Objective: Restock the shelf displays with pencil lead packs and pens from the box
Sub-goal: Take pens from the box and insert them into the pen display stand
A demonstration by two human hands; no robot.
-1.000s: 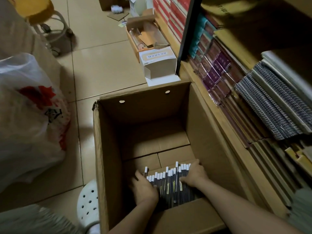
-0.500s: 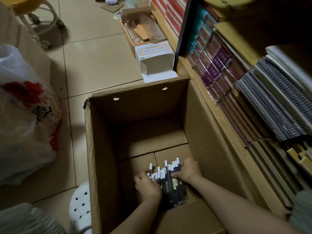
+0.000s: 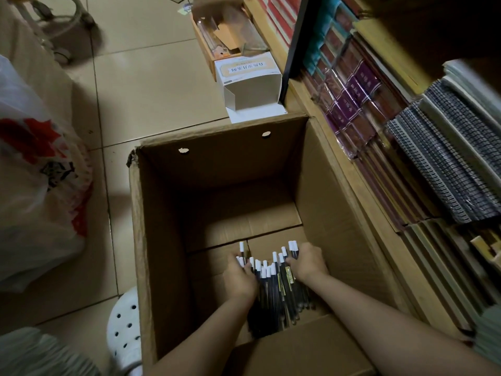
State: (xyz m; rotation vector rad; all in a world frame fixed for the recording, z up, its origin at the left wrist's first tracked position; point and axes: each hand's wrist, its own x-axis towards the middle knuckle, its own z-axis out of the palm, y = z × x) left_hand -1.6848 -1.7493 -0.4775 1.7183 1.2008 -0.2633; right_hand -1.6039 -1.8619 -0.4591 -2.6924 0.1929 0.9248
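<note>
A tall open cardboard box [image 3: 162, 240] stands on the tiled floor against the shelf. At its bottom lies a bundle of dark pens with white caps [image 3: 273, 283]. My left hand [image 3: 240, 280] presses on the bundle's left side and my right hand [image 3: 307, 263] on its right side, so both hands clasp the pens between them. The pens' lower ends are hidden behind the box's near flap. No pencil lead packs show in the box.
A wooden shelf [image 3: 360, 185] on the right holds purple packs [image 3: 352, 104] and spiral notebooks [image 3: 447, 164]. A white carton [image 3: 249, 80] and an open tray box [image 3: 222, 31] sit beyond the box. A plastic bag [image 3: 35, 172] lies left; a white stool [image 3: 123, 327] is at lower left.
My hands have squeezed the spread row of pens into a tighter bundle and shifted it slightly. The camera has tilted a little further down.
</note>
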